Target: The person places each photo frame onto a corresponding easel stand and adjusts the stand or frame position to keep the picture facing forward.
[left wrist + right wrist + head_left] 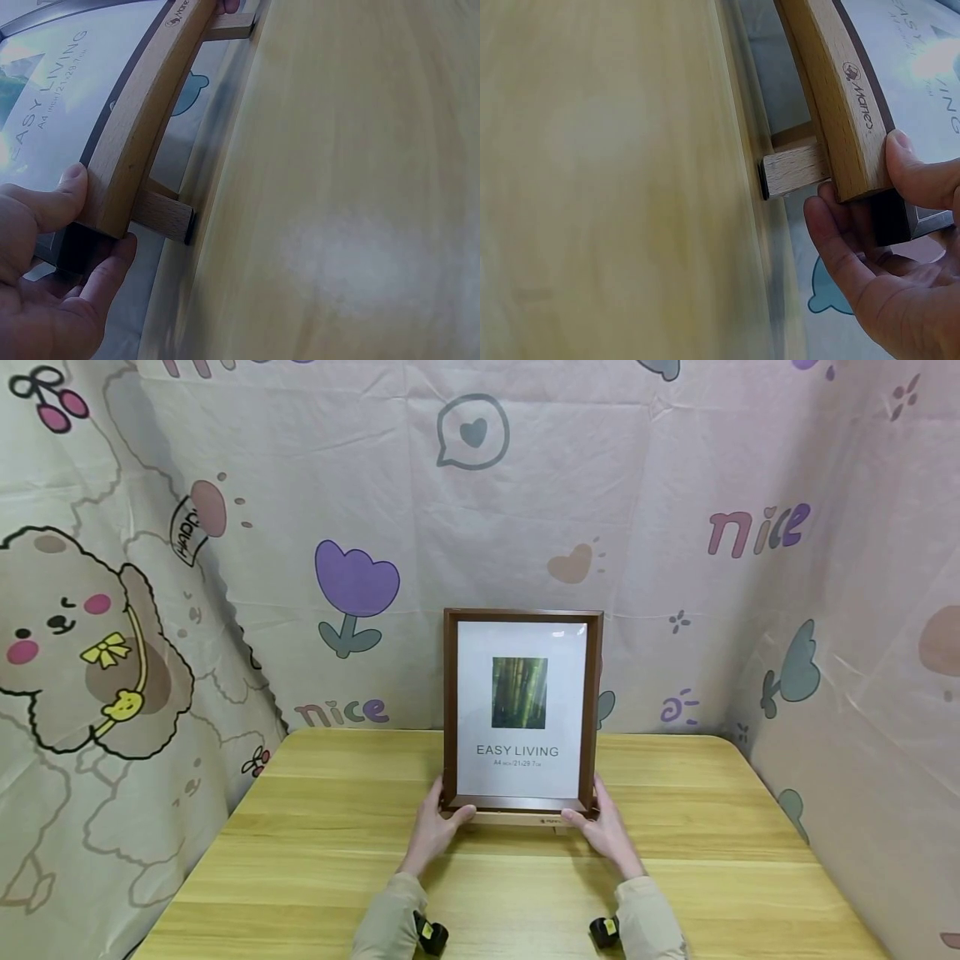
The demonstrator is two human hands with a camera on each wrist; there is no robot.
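A brown picture frame (465,710) with a white "EASY LIVING" insert and a small green bamboo picture stands upright, leaning slightly back on a wooden tabletop easel (517,819). At the frame's lower left corner my left hand (435,827) grips it, thumb in front and fingers behind and below. My right hand (606,831) holds the opposite lower corner in the same way. Both thumbs lie at the ends of the easel's front ledge (840,97), which bears a "Manes" mark. Two short wooden feet, such as the left foot (163,215), stick out under the ledge.
The light wooden table (337,835) has rounded back corners. Behind it hangs a printed cloth (480,527) with flowers and "nice" lettering, and more cloth (862,568) covers the sides. Small black devices are strapped at both sleeves (390,918).
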